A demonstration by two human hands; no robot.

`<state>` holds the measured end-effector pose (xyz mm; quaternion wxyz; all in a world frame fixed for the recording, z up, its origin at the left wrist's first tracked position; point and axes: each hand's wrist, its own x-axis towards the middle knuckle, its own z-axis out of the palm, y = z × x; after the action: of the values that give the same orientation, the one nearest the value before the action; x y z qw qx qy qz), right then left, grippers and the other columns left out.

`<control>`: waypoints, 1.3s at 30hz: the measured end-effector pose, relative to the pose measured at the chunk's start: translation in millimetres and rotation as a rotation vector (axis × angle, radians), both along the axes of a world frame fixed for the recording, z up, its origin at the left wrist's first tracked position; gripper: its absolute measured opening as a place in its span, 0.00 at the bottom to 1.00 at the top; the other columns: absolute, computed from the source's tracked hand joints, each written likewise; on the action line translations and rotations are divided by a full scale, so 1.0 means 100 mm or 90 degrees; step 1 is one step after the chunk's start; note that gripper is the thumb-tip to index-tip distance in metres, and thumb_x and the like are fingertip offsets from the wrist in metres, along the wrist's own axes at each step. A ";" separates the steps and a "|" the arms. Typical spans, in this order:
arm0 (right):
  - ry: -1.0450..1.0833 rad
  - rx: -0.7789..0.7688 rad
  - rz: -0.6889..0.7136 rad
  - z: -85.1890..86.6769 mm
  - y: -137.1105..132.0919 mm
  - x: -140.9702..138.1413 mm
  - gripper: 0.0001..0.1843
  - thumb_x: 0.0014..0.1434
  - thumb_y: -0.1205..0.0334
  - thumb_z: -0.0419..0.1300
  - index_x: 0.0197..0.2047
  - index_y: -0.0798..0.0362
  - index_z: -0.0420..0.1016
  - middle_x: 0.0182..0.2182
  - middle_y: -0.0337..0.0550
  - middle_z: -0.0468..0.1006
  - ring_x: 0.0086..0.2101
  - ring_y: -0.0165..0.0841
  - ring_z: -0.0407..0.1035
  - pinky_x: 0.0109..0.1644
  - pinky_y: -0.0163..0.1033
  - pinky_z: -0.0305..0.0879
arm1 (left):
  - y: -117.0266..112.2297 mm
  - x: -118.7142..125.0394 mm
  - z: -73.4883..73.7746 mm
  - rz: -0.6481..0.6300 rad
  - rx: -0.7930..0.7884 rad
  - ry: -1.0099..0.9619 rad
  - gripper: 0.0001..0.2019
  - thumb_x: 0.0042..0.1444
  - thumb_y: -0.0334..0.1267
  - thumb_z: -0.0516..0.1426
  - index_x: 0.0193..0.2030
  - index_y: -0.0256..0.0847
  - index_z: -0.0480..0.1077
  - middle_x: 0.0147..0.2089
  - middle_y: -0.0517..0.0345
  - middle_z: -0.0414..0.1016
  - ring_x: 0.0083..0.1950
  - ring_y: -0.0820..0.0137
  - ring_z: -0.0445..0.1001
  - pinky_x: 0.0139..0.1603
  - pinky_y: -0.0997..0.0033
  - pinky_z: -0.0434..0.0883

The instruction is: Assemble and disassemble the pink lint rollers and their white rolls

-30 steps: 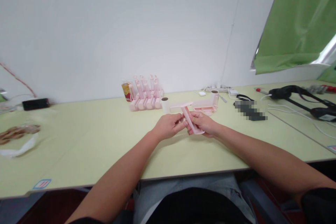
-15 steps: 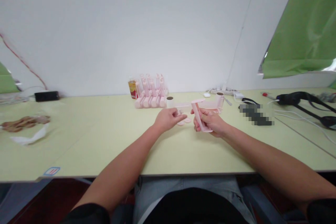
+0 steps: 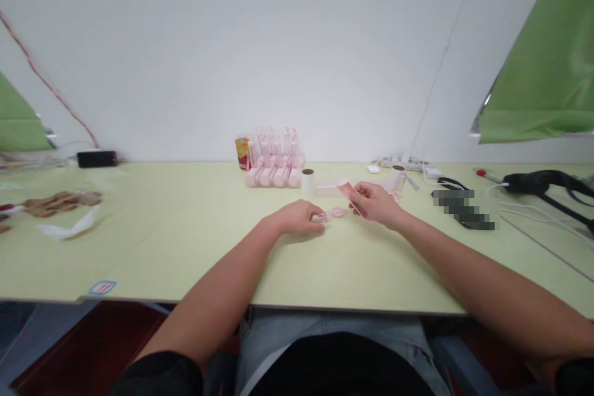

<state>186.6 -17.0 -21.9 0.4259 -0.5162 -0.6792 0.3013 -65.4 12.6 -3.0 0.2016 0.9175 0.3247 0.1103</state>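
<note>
My left hand (image 3: 299,218) is low over the table, thumb and fingers closed around a small clear-pinkish piece (image 3: 320,218). Right beside that piece lies a round pale pink disc (image 3: 337,212) on the tabletop. My right hand (image 3: 375,203) pinches a thin, flat-sided pale pink plastic part (image 3: 346,189), held tilted above the table; the fingers hide its lower portion. Behind the hands stand a white roll with a brown core (image 3: 307,184) and a pink roll (image 3: 398,179), with a pale pink strip (image 3: 327,188) stretching between them.
Several pink plastic assemblies (image 3: 273,176) stand in a cluster near the wall, beside a yellow-red container (image 3: 242,153). Cables and a black strapped device (image 3: 526,183) lie at the right. On the left are a black box (image 3: 96,159), a brown item (image 3: 55,203) and white paper (image 3: 69,226).
My left hand has lowered to the small piece by the discs and closed on it. My right hand has turned the pink part, so it shows narrower. The view has shifted slightly.
</note>
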 end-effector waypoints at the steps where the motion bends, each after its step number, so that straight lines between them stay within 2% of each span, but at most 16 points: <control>1: -0.078 0.035 -0.019 0.02 0.07 0.01 0.18 0.61 0.45 0.54 0.33 0.54 0.69 0.23 0.40 0.75 0.21 0.29 0.65 0.24 0.33 0.56 | -0.01 0.00 0.01 -0.004 0.006 0.014 0.13 0.46 0.48 0.59 0.29 0.40 0.74 0.22 0.64 0.69 0.24 0.73 0.64 0.26 0.73 0.53; 4: -0.332 0.152 -0.050 0.12 0.26 -0.04 0.15 0.60 0.52 0.55 0.32 0.54 0.76 0.28 0.44 0.77 0.29 0.33 0.68 0.33 0.36 0.58 | -0.03 -0.01 0.00 0.003 0.019 0.058 0.13 0.45 0.50 0.60 0.27 0.42 0.74 0.22 0.62 0.71 0.23 0.71 0.66 0.26 0.72 0.54; 6: -0.469 0.210 -0.071 0.18 0.37 -0.13 0.14 0.60 0.54 0.56 0.36 0.54 0.80 0.34 0.50 0.78 0.36 0.38 0.69 0.40 0.39 0.59 | -0.04 -0.01 -0.02 0.011 0.036 0.086 0.15 0.46 0.52 0.60 0.30 0.43 0.76 0.26 0.59 0.75 0.26 0.69 0.69 0.28 0.71 0.56; 8: -0.582 0.211 -0.089 0.21 0.47 -0.23 0.15 0.61 0.55 0.56 0.39 0.54 0.81 0.37 0.54 0.77 0.39 0.41 0.68 0.42 0.41 0.59 | -0.04 0.00 -0.05 0.023 0.059 0.115 0.20 0.47 0.56 0.59 0.41 0.46 0.77 0.34 0.55 0.79 0.32 0.64 0.73 0.31 0.71 0.59; 11: -0.687 0.186 -0.085 0.18 0.58 -0.36 0.16 0.63 0.58 0.54 0.41 0.56 0.80 0.38 0.58 0.78 0.41 0.44 0.69 0.43 0.43 0.59 | -0.05 0.05 -0.10 0.047 0.094 0.167 0.32 0.48 0.62 0.56 0.57 0.49 0.71 0.47 0.48 0.78 0.42 0.57 0.76 0.36 0.68 0.62; 13: -0.709 0.173 -0.077 0.12 0.62 -0.41 0.15 0.62 0.59 0.54 0.41 0.57 0.80 0.39 0.59 0.78 0.42 0.44 0.69 0.44 0.43 0.60 | -0.06 0.07 -0.11 0.056 0.103 0.191 0.35 0.48 0.65 0.54 0.60 0.49 0.68 0.49 0.46 0.77 0.44 0.55 0.75 0.38 0.67 0.63; 20: -0.752 0.140 -0.062 -0.02 0.63 -0.49 0.14 0.60 0.61 0.56 0.42 0.60 0.79 0.40 0.61 0.79 0.43 0.46 0.70 0.47 0.44 0.60 | -0.07 0.11 -0.13 0.064 0.120 0.191 0.31 0.49 0.67 0.52 0.51 0.49 0.73 0.44 0.47 0.78 0.41 0.56 0.76 0.38 0.65 0.65; 27: -0.758 0.119 -0.076 0.01 0.56 -0.51 0.15 0.62 0.61 0.53 0.45 0.59 0.76 0.41 0.59 0.79 0.44 0.46 0.71 0.46 0.43 0.61 | -0.05 0.13 -0.13 0.071 0.135 0.222 0.33 0.50 0.68 0.50 0.56 0.50 0.70 0.48 0.49 0.77 0.44 0.56 0.75 0.39 0.65 0.67; 32: -0.734 0.119 -0.081 -0.01 0.27 -0.42 0.17 0.66 0.59 0.47 0.46 0.55 0.74 0.40 0.55 0.79 0.42 0.42 0.72 0.43 0.40 0.60 | -0.03 0.14 -0.15 0.076 0.134 0.236 0.35 0.50 0.69 0.49 0.59 0.51 0.68 0.50 0.49 0.77 0.47 0.55 0.75 0.42 0.64 0.68; 36: -0.684 0.144 -0.017 -0.13 -0.06 -0.35 0.15 0.66 0.60 0.47 0.42 0.55 0.74 0.40 0.53 0.78 0.41 0.40 0.70 0.42 0.39 0.59 | 0.00 0.14 -0.16 0.081 0.129 0.223 0.37 0.50 0.68 0.49 0.62 0.51 0.65 0.55 0.49 0.75 0.51 0.54 0.74 0.45 0.64 0.68; 39: -0.657 0.171 0.021 -0.20 -0.18 -0.35 0.13 0.65 0.61 0.49 0.40 0.55 0.73 0.39 0.51 0.78 0.41 0.39 0.69 0.44 0.39 0.58 | 0.01 0.14 -0.14 0.073 0.127 0.212 0.38 0.51 0.68 0.49 0.63 0.49 0.64 0.56 0.48 0.74 0.53 0.54 0.73 0.46 0.64 0.68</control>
<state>151.3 -35.0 -42.3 0.0938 -0.5277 -0.8409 -0.0750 -51.8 13.3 -17.4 0.0468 0.9183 0.3931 -0.0001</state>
